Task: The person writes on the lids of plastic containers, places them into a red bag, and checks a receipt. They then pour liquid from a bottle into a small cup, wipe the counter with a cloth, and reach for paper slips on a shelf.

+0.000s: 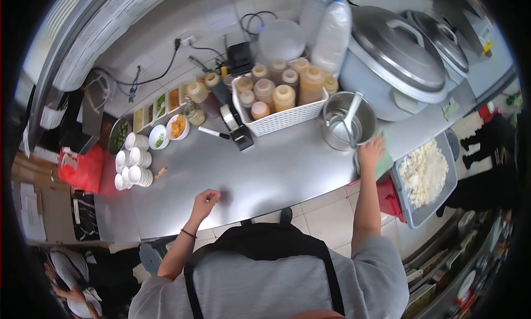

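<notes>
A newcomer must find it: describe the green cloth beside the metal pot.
On the steel counter, find the metal pot holding a utensil. The green cloth lies at its near right; unlike the greenish scrap farther along, it has the right hand on it.

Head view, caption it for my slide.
Right hand on a green cloth beside a metal pot; left hand, curled, above a metal counter.

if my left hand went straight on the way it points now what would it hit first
Probably the black tape dispenser, across the steel counter from your left hand; the marker lies left of that line. Hand height is unclear, so it might pass above.
</notes>
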A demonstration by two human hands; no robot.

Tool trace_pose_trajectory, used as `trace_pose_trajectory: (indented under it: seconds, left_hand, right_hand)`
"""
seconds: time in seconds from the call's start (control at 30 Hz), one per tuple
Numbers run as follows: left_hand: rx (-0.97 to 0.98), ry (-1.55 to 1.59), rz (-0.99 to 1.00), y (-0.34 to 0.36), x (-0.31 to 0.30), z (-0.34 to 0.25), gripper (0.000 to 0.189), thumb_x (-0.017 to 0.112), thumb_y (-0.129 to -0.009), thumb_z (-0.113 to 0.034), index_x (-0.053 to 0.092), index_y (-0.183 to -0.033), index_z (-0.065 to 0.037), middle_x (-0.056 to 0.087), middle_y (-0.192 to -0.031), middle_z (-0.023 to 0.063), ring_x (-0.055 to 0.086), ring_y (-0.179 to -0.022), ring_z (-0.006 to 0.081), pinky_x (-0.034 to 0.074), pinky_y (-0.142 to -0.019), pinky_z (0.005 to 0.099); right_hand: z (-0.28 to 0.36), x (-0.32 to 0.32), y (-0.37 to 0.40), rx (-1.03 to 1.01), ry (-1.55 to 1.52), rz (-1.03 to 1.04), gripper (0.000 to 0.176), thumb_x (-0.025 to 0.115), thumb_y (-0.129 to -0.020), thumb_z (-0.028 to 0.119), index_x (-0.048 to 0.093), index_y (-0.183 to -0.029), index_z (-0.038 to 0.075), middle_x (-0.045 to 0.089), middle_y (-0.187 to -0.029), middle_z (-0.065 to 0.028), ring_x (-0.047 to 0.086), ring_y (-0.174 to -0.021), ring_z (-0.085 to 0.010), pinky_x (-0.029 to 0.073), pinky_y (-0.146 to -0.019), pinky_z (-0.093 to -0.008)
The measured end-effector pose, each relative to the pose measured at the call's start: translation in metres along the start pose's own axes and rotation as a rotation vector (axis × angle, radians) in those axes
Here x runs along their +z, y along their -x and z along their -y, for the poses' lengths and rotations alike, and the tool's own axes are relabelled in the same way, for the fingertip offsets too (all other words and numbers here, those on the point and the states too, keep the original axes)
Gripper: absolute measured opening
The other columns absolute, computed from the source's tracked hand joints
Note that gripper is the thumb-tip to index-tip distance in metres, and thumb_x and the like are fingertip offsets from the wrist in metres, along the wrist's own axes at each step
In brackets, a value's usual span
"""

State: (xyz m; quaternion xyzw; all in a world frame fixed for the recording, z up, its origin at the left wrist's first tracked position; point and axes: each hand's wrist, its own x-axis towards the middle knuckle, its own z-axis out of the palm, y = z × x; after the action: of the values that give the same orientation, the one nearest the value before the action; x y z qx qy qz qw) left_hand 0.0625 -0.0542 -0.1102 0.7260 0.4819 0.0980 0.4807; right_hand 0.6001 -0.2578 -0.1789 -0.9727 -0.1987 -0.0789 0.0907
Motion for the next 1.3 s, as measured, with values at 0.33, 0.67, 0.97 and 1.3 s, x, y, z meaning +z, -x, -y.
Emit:
trace_pose_trajectory:
  seconds: [0.33,0.67,0.97,1.3]
  left_hand:
    - [0.016,-0.222,-0.571,-0.023,-0.099,0.039,0.021,0.060,-0.078,-0.018,0.061,-0.092,-0.001,0.063,-0.086,0.0148,0.061,-0.077,0.0259,0.048,-0.069,0.0328]
    - [0.074,-0.942,-0.658,-0.073,-0.172,0.094,0.036,0.056,-0.075,-0.013,0.052,-0.109,-0.002,0.055,-0.099,0.0116,0.049,-0.097,0.0272,0.042,-0.082,0.0375]
    - [0.398,-0.866,-0.611,-0.056,-0.195,0.142,0.021,0.049,-0.076,-0.004,0.057,-0.095,-0.003,0.055,-0.087,0.0091,0.051,-0.084,0.0259,0.042,-0.073,0.0366]
    - [0.465,-0.594,-0.559,0.032,-0.204,0.158,0.007,0.056,-0.077,-0.010,0.059,-0.080,-0.004,0.053,-0.076,0.0110,0.051,-0.072,0.0296,0.042,-0.065,0.0390]
  right_hand:
    - [0.132,-0.027,0.167,-0.576,-0.132,0.012,0.061,0.046,-0.084,0.033,0.031,-0.131,-0.002,0.026,-0.136,-0.0266,0.020,-0.127,-0.0447,0.018,-0.103,-0.0528]
    - [0.239,0.019,0.107,-0.274,-0.055,-0.097,0.059,0.043,-0.086,0.036,0.033,-0.129,-0.003,0.028,-0.136,-0.0255,0.025,-0.125,-0.0419,0.022,-0.103,-0.0491]
    - [0.361,-0.032,0.344,-1.014,-0.248,0.149,0.060,0.044,-0.084,0.035,0.033,-0.131,0.000,0.028,-0.136,-0.0233,0.019,-0.129,-0.0391,0.013,-0.105,-0.0505]
    - [0.525,-0.007,0.339,-1.037,-0.241,0.198,0.064,0.032,-0.088,0.049,0.026,-0.136,0.008,0.022,-0.142,-0.0146,0.014,-0.133,-0.0324,0.010,-0.107,-0.0485]
